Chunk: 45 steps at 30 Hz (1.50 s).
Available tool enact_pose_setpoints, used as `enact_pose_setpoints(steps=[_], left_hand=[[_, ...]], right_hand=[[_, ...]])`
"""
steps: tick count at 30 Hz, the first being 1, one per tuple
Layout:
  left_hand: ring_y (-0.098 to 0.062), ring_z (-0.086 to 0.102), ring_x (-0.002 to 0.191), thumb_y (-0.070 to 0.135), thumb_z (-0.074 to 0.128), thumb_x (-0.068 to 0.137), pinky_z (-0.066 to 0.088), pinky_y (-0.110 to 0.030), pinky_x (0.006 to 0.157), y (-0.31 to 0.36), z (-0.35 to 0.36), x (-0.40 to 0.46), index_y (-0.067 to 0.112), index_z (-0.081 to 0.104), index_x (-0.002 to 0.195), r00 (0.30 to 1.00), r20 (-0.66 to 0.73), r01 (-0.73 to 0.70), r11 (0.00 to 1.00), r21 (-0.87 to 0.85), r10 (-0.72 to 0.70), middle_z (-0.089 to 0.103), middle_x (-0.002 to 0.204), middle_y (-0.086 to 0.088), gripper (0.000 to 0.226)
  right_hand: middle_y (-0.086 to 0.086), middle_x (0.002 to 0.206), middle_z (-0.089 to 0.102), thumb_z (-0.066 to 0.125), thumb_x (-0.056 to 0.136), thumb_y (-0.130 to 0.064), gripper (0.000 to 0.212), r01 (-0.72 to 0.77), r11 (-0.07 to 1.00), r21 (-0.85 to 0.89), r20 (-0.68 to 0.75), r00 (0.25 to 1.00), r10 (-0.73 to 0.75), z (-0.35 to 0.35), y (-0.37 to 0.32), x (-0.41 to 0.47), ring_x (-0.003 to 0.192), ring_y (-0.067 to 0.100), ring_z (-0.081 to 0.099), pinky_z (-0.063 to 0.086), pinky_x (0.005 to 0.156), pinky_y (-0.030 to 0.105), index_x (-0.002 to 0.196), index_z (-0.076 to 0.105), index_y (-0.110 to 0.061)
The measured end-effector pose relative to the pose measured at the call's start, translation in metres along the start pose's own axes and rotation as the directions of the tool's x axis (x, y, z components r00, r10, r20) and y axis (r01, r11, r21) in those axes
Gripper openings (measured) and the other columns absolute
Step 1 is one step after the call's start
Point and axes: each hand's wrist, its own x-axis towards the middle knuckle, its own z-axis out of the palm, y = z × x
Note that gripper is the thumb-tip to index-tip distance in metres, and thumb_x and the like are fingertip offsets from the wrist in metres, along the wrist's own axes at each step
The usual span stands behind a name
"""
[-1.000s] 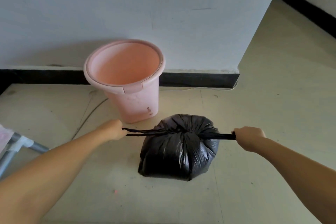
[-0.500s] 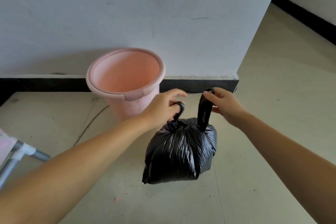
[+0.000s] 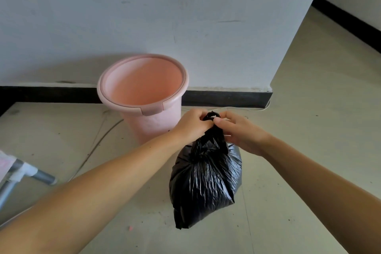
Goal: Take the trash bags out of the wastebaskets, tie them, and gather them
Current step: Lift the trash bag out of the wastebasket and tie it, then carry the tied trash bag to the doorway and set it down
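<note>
Here both the left hand (image 3: 192, 125) and right hand (image 3: 241, 132) pinch the crinkled, glossy black bag's (image 3: 206, 179) twisted neck.

Glossy black trash bag (image 3: 206, 183), pale pink wastebasket (image 3: 144, 97) with peach interior, white wall (image 3: 144, 16), black baseboard (image 3: 226, 99), beige floor (image 3: 299, 119), grey-white pipe (image 3: 31, 173) near left.

Bare home interior: plain white wall (image 3: 144, 16), black baseboard (image 3: 226, 99), pink wastebasket (image 3: 156, 121) on tiled floor (image 3: 309, 130).
</note>
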Motion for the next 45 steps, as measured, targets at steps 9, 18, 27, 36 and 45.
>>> enact_pose_setpoints(steps=[9, 18, 27, 36, 45], left_hand=[[-0.015, 0.058, 0.069, -0.001, 0.052, 0.088, 0.050, -0.025, 0.070, -0.013, 0.000, 0.012, 0.007, 0.060, 0.081, 0.979, 0.082, 0.196, 0.745, -0.638, -0.188, 0.060, 0.068, -0.005, 0.013], [-0.013, 0.049, 0.058, 0.021, 0.063, 0.089, 0.040, -0.018, 0.055, -0.061, -0.004, 0.036, 0.011, 0.051, 0.075, 0.980, 0.192, 0.064, 0.998, -0.019, -0.059, 0.048, 0.056, 0.005, 0.021], [-0.016, 0.048, 0.061, 0.041, 0.054, 0.091, 0.037, -0.033, 0.060, -0.071, 0.022, 0.013, 0.014, 0.051, 0.075, 0.929, 0.366, -0.219, 0.875, 0.432, 0.052, 0.048, 0.060, 0.010, 0.032], [-0.025, 0.056, 0.077, 0.038, 0.047, 0.096, 0.038, -0.033, 0.064, 0.059, -0.032, -0.031, 0.015, 0.055, 0.086, 0.885, 0.460, -0.178, 0.860, 0.478, -0.073, 0.054, 0.075, 0.002, 0.026], [-0.027, 0.061, 0.084, 0.037, 0.047, 0.096, 0.050, -0.040, 0.076, 0.247, -0.125, -0.099, 0.014, 0.061, 0.102, 0.864, 0.492, -0.147, 0.881, 0.450, -0.107, 0.067, 0.094, -0.008, 0.028]], right_hand=[[0.012, 0.085, 0.065, 0.058, 0.090, -0.013, 0.013, 0.002, 0.979, -0.204, -0.221, 0.974, -0.048, -0.004, 0.014, 0.022, 0.080, 0.023, 0.062, 0.051, 0.081, 0.037, 0.091, 0.066, -0.003], [-0.004, 0.050, 0.041, 0.052, 0.090, -0.008, 0.017, -0.048, 0.968, -0.248, -0.155, 0.988, 0.009, -0.035, 0.040, 0.022, 0.048, 0.012, 0.038, 0.035, 0.054, 0.024, 0.073, 0.051, -0.005], [0.001, 0.067, 0.053, 0.051, 0.093, -0.022, 0.017, -0.069, 0.551, -0.832, -0.043, 0.997, 0.060, -0.030, 0.069, 0.002, 0.059, 0.019, 0.049, 0.039, 0.055, 0.032, 0.080, 0.053, -0.012], [0.007, 0.073, 0.058, 0.047, 0.091, -0.022, 0.017, -0.086, 0.518, -0.851, 0.001, 0.986, 0.164, -0.018, -0.066, -0.068, 0.069, 0.029, 0.057, 0.049, 0.066, 0.046, 0.078, 0.050, -0.011], [0.002, 0.072, 0.055, 0.047, 0.091, -0.023, 0.018, -0.106, 0.428, -0.898, -0.024, 0.981, 0.192, 0.001, -0.266, -0.163, 0.069, 0.027, 0.056, 0.041, 0.060, 0.036, 0.076, 0.049, -0.014]])
